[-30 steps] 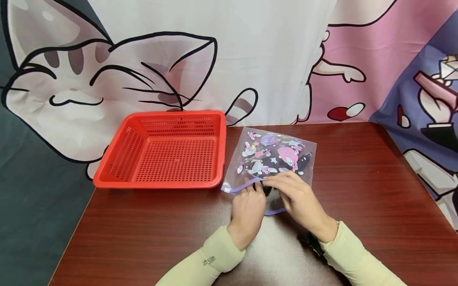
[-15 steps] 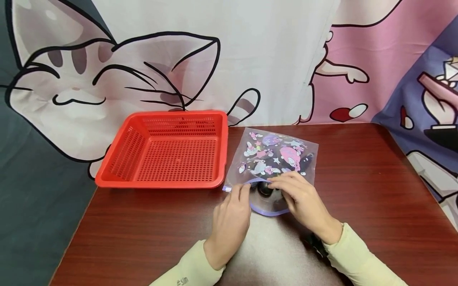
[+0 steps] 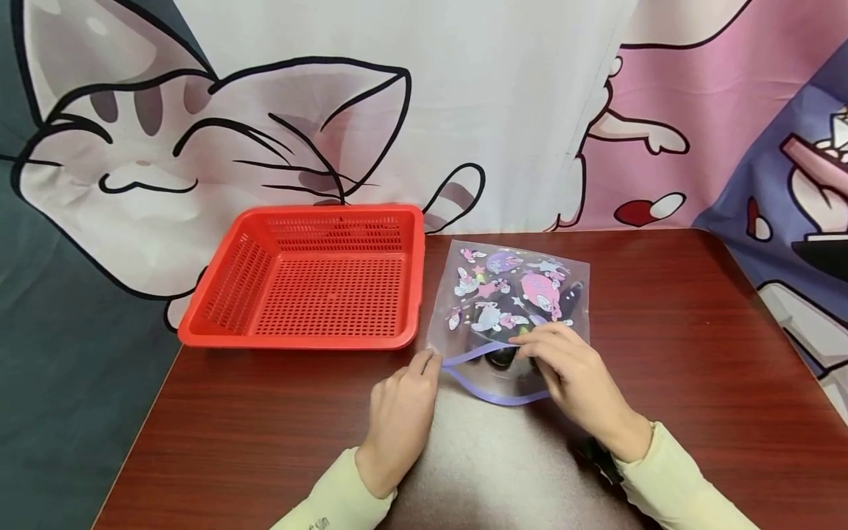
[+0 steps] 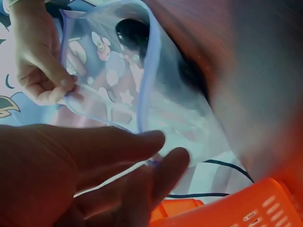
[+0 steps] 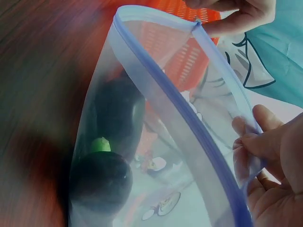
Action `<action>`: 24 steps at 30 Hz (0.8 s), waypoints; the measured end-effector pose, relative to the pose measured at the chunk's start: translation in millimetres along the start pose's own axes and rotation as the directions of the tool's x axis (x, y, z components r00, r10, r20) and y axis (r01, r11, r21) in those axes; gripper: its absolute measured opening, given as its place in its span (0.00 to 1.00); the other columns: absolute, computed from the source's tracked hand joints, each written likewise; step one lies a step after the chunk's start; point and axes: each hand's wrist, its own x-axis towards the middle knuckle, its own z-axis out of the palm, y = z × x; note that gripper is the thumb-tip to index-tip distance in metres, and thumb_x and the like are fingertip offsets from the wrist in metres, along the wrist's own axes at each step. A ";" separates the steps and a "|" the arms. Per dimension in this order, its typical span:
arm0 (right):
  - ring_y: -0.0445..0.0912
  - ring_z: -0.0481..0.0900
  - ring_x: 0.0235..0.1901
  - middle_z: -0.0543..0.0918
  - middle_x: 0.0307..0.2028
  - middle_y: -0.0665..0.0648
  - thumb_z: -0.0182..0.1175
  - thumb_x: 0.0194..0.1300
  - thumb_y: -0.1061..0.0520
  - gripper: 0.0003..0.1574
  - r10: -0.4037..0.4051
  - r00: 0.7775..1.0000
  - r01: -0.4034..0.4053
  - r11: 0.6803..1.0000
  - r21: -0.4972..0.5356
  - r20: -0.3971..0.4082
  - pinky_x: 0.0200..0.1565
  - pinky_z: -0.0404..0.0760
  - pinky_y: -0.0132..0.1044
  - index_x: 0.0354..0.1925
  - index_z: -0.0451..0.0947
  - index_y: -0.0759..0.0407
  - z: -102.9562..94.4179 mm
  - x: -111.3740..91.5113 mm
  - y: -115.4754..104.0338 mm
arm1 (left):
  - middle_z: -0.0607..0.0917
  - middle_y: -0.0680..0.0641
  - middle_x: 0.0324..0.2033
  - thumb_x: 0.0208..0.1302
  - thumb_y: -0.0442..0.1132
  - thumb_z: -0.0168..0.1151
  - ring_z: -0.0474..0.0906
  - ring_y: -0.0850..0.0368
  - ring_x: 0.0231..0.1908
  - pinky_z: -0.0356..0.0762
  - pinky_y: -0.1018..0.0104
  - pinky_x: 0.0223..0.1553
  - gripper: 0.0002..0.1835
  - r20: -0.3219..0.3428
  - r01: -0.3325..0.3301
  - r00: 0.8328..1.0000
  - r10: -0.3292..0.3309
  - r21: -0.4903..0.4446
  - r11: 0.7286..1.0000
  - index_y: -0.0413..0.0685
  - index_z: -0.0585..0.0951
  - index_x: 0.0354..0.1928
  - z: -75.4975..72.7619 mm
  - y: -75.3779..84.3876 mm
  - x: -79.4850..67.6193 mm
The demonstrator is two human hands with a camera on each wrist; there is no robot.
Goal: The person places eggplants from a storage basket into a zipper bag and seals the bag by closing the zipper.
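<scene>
On table [image 3: 669,316], left hand [image 3: 400,418], right hand [image 3: 581,383], both pinching unzipped clear bag [image 3: 500,309]

Cat-print cloth [image 3: 503,110] hangs behind a brown table [image 3: 689,338].

We see a clear bag [image 3: 493,287] printed with pink-and-lilac cartoons and stars.
Its zip edges [image 3: 506,400] are violet; we also note near-black contents [image 5: 102,184] with a green stub [image 5: 101,144], a red basket [image 3: 298,342], and a reddish-brown, wood-grained surface [image 3: 662,331].
</scene>
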 end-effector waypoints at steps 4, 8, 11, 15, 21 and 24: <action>0.49 0.80 0.45 0.86 0.43 0.53 0.42 0.80 0.58 0.21 -0.001 1.000 0.001 1.000 -0.001 0.000 0.53 0.71 0.26 0.32 0.78 0.58 -3.2 -2.4 0.7 | 0.85 0.53 0.31 0.59 0.30 0.62 0.80 0.56 0.21 0.72 0.63 0.15 0.05 -0.008 -0.036 0.999 0.036 -0.011 0.999 0.46 0.84 0.33 -0.9 -4.7 0.8; 0.49 0.80 0.45 0.85 0.43 0.54 0.44 0.79 0.55 0.20 0.035 0.999 -0.035 0.999 -0.004 0.009 0.54 0.70 0.25 0.39 0.80 0.62 -6.1 -5.6 -1.3 | 0.83 0.53 0.28 0.59 0.31 0.61 0.81 0.56 0.25 0.73 0.63 0.17 0.03 -0.016 -0.109 0.994 0.109 -0.056 0.992 0.46 0.83 0.31 -2.3 -8.9 2.5; 0.48 0.79 0.45 0.84 0.44 0.54 0.49 0.78 0.48 0.22 0.055 0.998 -0.055 0.998 -0.011 0.034 0.56 0.69 0.27 0.48 0.81 0.63 -5.7 -5.6 -6.0 | 0.82 0.51 0.28 0.57 0.30 0.64 0.80 0.55 0.26 0.75 0.62 0.18 0.03 -0.008 -0.153 0.988 0.153 -0.115 0.981 0.45 0.83 0.32 -3.0 -11.2 4.1; 0.50 0.81 0.47 0.86 0.46 0.54 0.58 0.73 0.44 0.24 -0.006 0.999 0.006 1.000 0.003 0.034 0.56 0.71 0.37 0.52 0.82 0.62 3.4 -1.3 -14.8 | 0.81 0.51 0.29 0.50 0.28 0.68 0.79 0.56 0.27 0.77 0.63 0.21 0.08 0.004 -0.172 0.984 0.176 -0.194 0.966 0.44 0.84 0.34 -3.4 -12.4 6.3; 0.52 0.84 0.46 0.87 0.45 0.56 0.62 0.71 0.46 0.21 -0.097 0.995 0.097 0.995 0.015 0.002 0.53 0.76 0.45 0.50 0.84 0.62 26.3 6.8 -27.8 | 0.81 0.52 0.29 0.55 0.27 0.68 0.81 0.58 0.26 0.78 0.63 0.23 0.07 -0.025 -0.207 0.978 0.209 -0.281 0.937 0.45 0.85 0.35 -5.2 -13.5 7.1; 0.52 0.85 0.45 0.87 0.44 0.56 0.60 0.72 0.48 0.19 -0.114 0.993 0.113 0.993 -0.015 -0.012 0.50 0.79 0.46 0.48 0.84 0.62 35.3 10.1 -33.4 | 0.81 0.52 0.27 0.56 0.27 0.68 0.80 0.58 0.23 0.77 0.63 0.21 0.06 -0.042 -0.216 0.976 0.213 -0.285 0.934 0.45 0.86 0.33 -7.5 -14.5 7.5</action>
